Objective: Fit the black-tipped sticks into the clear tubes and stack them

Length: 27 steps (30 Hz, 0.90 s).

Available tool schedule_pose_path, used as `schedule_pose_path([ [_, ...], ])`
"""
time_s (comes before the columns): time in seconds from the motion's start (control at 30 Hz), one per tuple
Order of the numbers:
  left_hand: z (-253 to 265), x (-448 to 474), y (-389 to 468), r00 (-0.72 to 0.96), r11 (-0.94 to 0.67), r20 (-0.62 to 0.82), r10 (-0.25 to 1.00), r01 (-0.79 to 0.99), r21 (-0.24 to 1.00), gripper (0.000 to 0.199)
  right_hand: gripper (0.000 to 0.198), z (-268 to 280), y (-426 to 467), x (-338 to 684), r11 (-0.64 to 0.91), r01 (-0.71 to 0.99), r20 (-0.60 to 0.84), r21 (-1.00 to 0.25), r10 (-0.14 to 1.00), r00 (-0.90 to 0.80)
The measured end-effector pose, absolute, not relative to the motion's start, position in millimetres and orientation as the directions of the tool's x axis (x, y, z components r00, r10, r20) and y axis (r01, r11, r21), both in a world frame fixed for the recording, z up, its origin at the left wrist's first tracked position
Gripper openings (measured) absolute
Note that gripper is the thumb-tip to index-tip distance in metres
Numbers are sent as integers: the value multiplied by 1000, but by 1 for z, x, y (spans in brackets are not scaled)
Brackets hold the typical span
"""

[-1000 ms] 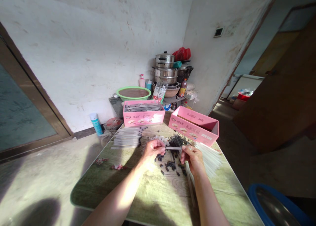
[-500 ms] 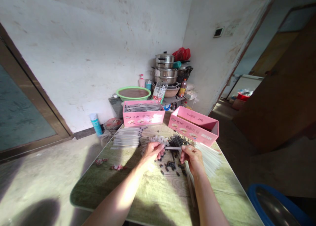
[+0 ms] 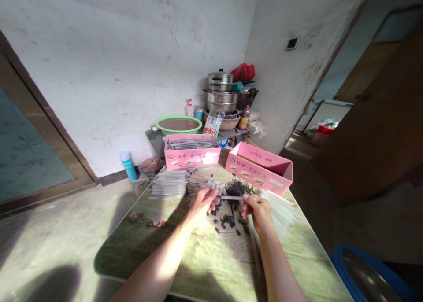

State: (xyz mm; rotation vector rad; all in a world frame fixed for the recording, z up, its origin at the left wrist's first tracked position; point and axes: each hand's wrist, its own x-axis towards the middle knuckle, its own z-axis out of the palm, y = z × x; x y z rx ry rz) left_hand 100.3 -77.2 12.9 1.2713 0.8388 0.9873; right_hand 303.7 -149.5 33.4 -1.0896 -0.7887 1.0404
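Observation:
Between my two hands a short, pale translucent tube (image 3: pixel 231 198) is held level above the table. My left hand (image 3: pixel 204 201) is closed in a pinch at its left end. The right end sits between the thumb and fingers of my right hand (image 3: pixel 259 210). Below them lie small black caps (image 3: pixel 229 222), scattered on the wood-patterned tabletop (image 3: pixel 194 262). Just beyond the hands are a heap of small white pieces (image 3: pixel 213 186) and a pile of thin black sticks (image 3: pixel 238 186). Long clear tubes (image 3: pixel 279 211) lie beside my right hand.
A row of capped tubes (image 3: pixel 170 184) lies at the left. Behind stand a pink box (image 3: pixel 193 159) filled with tubes and a second pink box (image 3: pixel 261 172). Farther back are a green basin (image 3: pixel 178 124) and stacked pots (image 3: pixel 221 93). A blue-rimmed tub (image 3: pixel 340 258) is at lower right.
My left hand has shifted very slightly to the left along the tube. My right hand and the boxes look the same.

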Motion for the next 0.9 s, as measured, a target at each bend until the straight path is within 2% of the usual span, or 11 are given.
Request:
schedule_pose_path([
  [0.13, 13, 100, -78, 405, 11, 6, 914, -40, 999, 41, 42, 33, -150, 304, 105, -264, 13, -959, 945, 327],
  [0.23, 14, 101, -78, 417, 2, 55, 907, -135, 991, 36, 41, 34, -150, 304, 108, -266, 15, -958, 943, 332],
  [0.33, 16, 102, -77, 415, 0, 97, 905, -228, 974, 43, 41, 35, -150, 303, 118, -276, 17, -954, 939, 344],
  [0.47, 15, 101, -77, 400, -17, 74, 914, -143, 990, 37, 41, 34, -149, 303, 122, -283, 19, -951, 939, 343],
  [0.57, 12, 101, -77, 416, -14, 38, 908, -60, 998, 39, 41, 32, -149, 304, 118, -278, 17, -953, 941, 339],
  [0.67, 11, 102, -75, 424, -23, 71, 903, -118, 993, 34, 40, 31, -149, 305, 116, -278, 15, -954, 940, 341],
  [0.8, 15, 102, -75, 397, -30, 124, 909, -235, 972, 43, 41, 30, -148, 305, 118, -277, 17, -954, 940, 340],
  [0.9, 17, 101, -77, 378, -35, 96, 921, -166, 986, 36, 41, 30, -148, 305, 116, -274, 17, -955, 941, 339],
])
